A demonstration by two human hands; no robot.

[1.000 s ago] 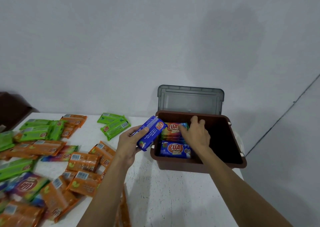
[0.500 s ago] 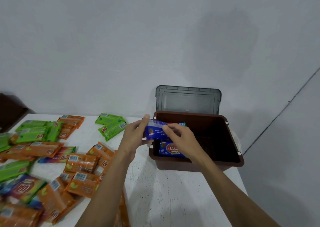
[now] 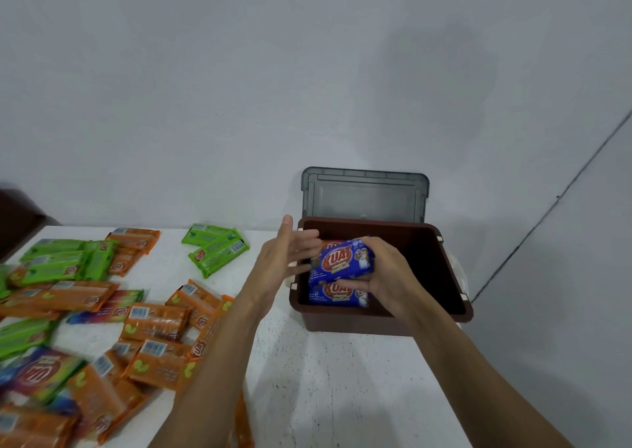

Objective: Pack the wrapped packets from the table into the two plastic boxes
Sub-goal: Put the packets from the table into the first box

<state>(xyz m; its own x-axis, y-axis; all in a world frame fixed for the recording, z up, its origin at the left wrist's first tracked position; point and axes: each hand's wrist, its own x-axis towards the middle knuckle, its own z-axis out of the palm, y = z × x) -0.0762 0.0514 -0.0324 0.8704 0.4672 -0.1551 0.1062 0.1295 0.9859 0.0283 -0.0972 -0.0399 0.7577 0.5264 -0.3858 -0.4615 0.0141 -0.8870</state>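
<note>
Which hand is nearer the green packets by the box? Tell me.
Left. The left hand hovers just right of the green packets; the right hand grips a blue packet farther right, over the brown box.

Pale grey wall [image 3: 205, 88] behind white speckled desk [image 3: 325, 379]. Dark brown object [image 3: 17, 221] off the desk's far left corner, kind unclear. Thin dark line [image 3: 561, 195] slants across the wall, right side.

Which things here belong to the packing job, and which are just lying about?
Job: blue wrapped packet in the right hand; brown plastic box; orange wrapped packets; green wrapped packets; left hand.
Lying about: grey plastic lid behind the box; dark brown object, far left.
</note>
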